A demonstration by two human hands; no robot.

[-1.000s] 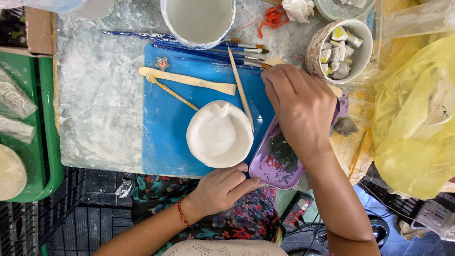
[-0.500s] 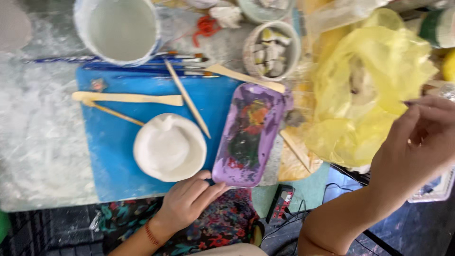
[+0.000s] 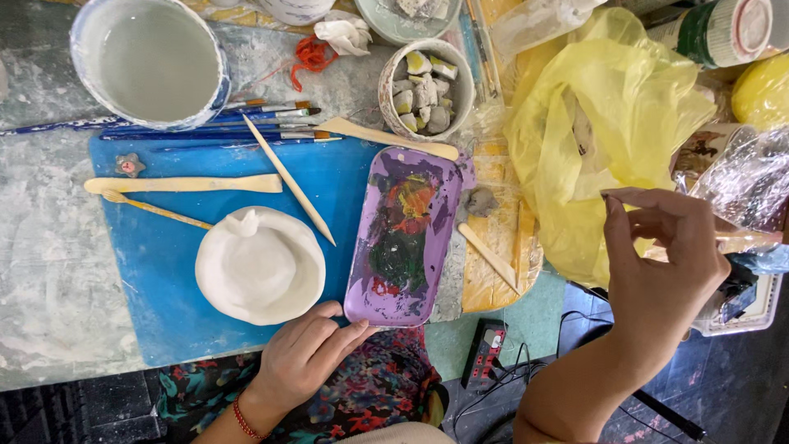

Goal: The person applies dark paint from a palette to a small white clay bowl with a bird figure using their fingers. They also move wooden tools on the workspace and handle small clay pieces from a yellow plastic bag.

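My left hand (image 3: 308, 353) rests at the table's near edge, fingertips touching the white clay piece (image 3: 259, 265) and the lower end of the purple paint tray (image 3: 405, 234), holding nothing. The clay piece sits on a blue mat (image 3: 164, 263). Off to the right, my right hand (image 3: 662, 263) hovers beside the yellow plastic bag (image 3: 592, 123), thumb and forefinger pinched on the tip of a thin brush or stick, most of it hidden by the hand.
Wooden tools (image 3: 185, 184) and paintbrushes (image 3: 238, 131) lie across the mat's top. A white bucket (image 3: 148, 62) stands behind, with a bowl of small clay bits (image 3: 426, 89) beside it. Clear wrapping (image 3: 744, 189) and a green-lidded jar (image 3: 723, 29) crowd the right.
My right hand left the paint tray and swung far right to the yellow bag. The view shifted right with it. My left hand stayed by the clay piece.
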